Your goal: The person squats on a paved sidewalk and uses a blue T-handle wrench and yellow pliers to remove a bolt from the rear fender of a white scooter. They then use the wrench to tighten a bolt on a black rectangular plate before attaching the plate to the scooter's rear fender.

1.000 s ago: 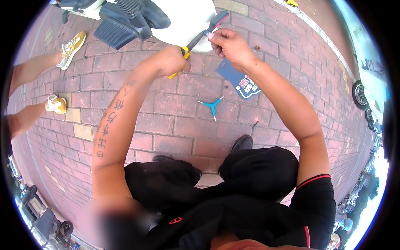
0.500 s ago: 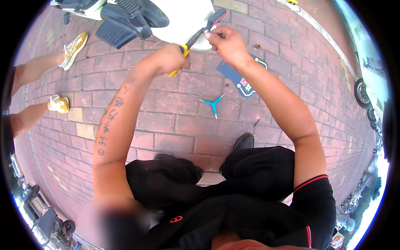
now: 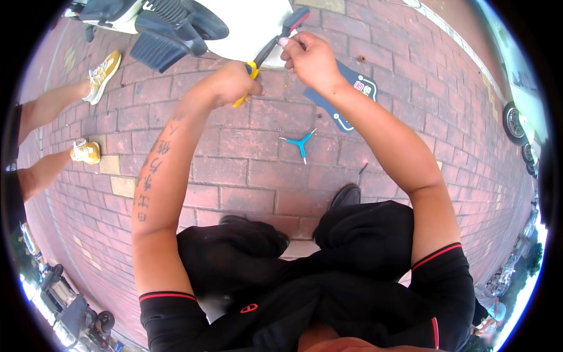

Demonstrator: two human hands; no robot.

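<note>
My left hand [image 3: 230,85] is closed around a pair of pliers with yellow handles [image 3: 240,102] and dark jaws. The jaws reach up to a black part with a red strip [image 3: 295,21] at the edge of a scooter's white bodywork [image 3: 249,26]. Beside the jaw tips, my right hand [image 3: 314,60] has its thumb and fingers pinched together; what they hold, if anything, is too small to make out. Beneath my right forearm a dark blue plate [image 3: 324,103] with white edging and printed marks lies on the bricks, partly covered.
A blue three-armed wrench [image 3: 300,144] lies on the brick paving [image 3: 246,146], with a small dark rod [image 3: 363,168] nearby. The scooter's black finned part [image 3: 155,50] is at upper left. Another person's yellow shoes [image 3: 104,76] stand left. Parked vehicle wheels [image 3: 515,123] line the right side.
Both hands and the pliers have shifted slightly left in view, along with the scooter. More of the plate's far corner shows. My left hand keeps its hold on the pliers.
</note>
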